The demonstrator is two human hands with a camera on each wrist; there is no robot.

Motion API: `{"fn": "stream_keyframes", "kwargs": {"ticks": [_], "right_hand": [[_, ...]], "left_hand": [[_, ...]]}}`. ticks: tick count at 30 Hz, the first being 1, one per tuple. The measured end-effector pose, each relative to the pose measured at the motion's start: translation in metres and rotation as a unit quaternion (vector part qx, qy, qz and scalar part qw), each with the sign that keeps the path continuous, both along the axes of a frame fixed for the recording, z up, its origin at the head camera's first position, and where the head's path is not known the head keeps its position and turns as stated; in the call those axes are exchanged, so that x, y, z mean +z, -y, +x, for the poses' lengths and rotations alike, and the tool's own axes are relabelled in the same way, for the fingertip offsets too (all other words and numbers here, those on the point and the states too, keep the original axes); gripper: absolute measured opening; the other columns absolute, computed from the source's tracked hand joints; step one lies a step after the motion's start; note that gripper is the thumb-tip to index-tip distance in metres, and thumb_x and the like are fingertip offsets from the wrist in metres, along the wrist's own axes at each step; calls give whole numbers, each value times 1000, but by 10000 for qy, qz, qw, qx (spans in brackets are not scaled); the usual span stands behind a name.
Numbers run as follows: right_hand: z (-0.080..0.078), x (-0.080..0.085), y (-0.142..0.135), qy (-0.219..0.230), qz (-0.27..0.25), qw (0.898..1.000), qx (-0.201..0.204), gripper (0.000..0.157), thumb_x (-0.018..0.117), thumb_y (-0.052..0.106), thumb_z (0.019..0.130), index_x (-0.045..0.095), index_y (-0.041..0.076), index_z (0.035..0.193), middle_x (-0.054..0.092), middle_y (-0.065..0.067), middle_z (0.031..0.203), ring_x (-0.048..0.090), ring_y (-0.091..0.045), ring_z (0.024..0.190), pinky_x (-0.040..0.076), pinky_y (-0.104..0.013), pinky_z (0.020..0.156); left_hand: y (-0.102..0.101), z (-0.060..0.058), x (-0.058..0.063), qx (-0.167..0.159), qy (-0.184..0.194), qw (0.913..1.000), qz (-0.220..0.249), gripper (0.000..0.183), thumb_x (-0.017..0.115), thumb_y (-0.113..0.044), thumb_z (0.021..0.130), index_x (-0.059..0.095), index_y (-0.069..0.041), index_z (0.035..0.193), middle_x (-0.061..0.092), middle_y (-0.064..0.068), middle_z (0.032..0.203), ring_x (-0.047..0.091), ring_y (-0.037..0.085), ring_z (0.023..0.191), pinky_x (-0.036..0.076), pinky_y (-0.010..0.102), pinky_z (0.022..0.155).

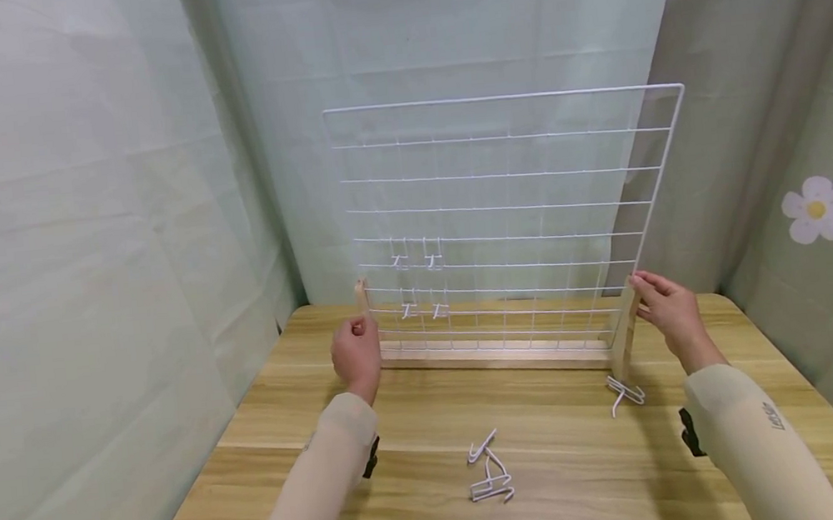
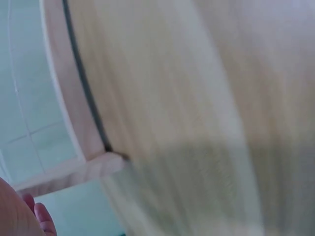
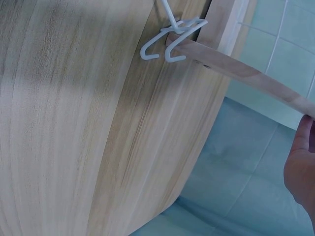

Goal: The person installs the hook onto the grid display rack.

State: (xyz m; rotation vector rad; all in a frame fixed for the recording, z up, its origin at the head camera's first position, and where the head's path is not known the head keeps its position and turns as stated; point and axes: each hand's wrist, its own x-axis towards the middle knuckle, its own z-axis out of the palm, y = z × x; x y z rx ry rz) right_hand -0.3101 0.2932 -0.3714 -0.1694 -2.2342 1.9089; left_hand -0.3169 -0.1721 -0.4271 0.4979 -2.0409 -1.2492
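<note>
A white wire grid panel (image 1: 491,178) stands upright in a light wooden stand (image 1: 493,355) on the table. My left hand (image 1: 358,353) grips the stand's left post (image 1: 363,296); curled fingertips (image 2: 43,216) show beside that post in the left wrist view. On the other side, my right hand (image 1: 672,312) pinches the upper part of the right post (image 1: 623,332) between thumb and fingers. Several white wire hooks (image 1: 433,260) hang on the grid's lower left. One loose hook (image 1: 626,393) lies at the foot of the right post, seen closer in the right wrist view.
More loose white hooks (image 1: 490,480) lie together on the wood-grain table (image 1: 555,447) between my forearms. Pale curtains (image 1: 110,281) hang close on the left, behind and on the right, where flowers (image 1: 819,209) are printed. The table's back edge runs behind the stand.
</note>
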Motion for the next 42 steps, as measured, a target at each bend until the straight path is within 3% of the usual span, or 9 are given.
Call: {"fn": "stream_keyframes", "kwargs": {"ticks": [5, 12, 18, 26, 32, 36, 42], "right_hand": [[-3, 1, 2, -9, 239, 9997, 12, 69, 55, 49, 97, 45, 2, 147, 53, -7, 137, 49, -28, 128, 49, -27, 92], [-3, 0, 2, -80, 280, 9996, -13, 66, 54, 49, 97, 49, 4, 144, 56, 1, 127, 54, -19, 120, 48, -29, 93], [-3, 0, 3, -81, 148, 9999, -2, 66, 56, 48, 97, 48, 3, 144, 57, 4, 123, 54, -17, 118, 50, -23, 89], [-2, 1, 8, -66, 60, 10000, -29, 61, 57, 47, 96, 53, 6, 141, 58, 9, 118, 55, -15, 115, 50, -24, 90], [-2, 1, 9, -151, -93, 9998, -13, 57, 59, 44, 97, 55, 5, 139, 58, 14, 110, 56, -9, 108, 52, -21, 85], [-1, 0, 6, -270, -271, 9992, 105, 59, 60, 40, 97, 52, 0, 139, 59, 17, 104, 55, -5, 103, 52, -15, 78], [2, 0, 3, -125, -119, 9998, 11, 59, 59, 43, 97, 52, 4, 140, 58, 9, 114, 54, -12, 112, 52, -18, 83]], "left_hand": [[9, -7, 15, -357, -371, 9984, 237, 34, 63, -38, 96, 67, -5, 104, 61, 11, 97, 56, 29, 90, 44, 46, 80], [20, -16, 33, -814, -471, 9939, 577, 45, 63, -44, 96, 62, -5, 119, 58, 12, 114, 53, 27, 105, 43, 43, 93], [28, -25, 46, -1326, -598, 9844, 994, 45, 66, -34, 95, 59, -3, 127, 58, 17, 123, 55, 30, 112, 44, 42, 99], [38, -37, 52, -2002, -325, 9715, 1224, 39, 60, -24, 98, 58, -2, 130, 58, 17, 126, 53, 27, 116, 43, 37, 99], [43, -38, 55, -2179, -132, 9669, 1320, 36, 57, -23, 101, 60, 0, 129, 59, 14, 122, 51, 23, 112, 43, 33, 93], [45, -37, 57, -2462, -77, 9592, 1387, 38, 55, -23, 103, 58, 1, 132, 58, 15, 128, 51, 22, 112, 43, 33, 96], [43, -36, 58, -2880, 176, 9462, 1460, 41, 51, -26, 105, 54, 0, 136, 54, 17, 132, 49, 23, 110, 44, 37, 98]]}}
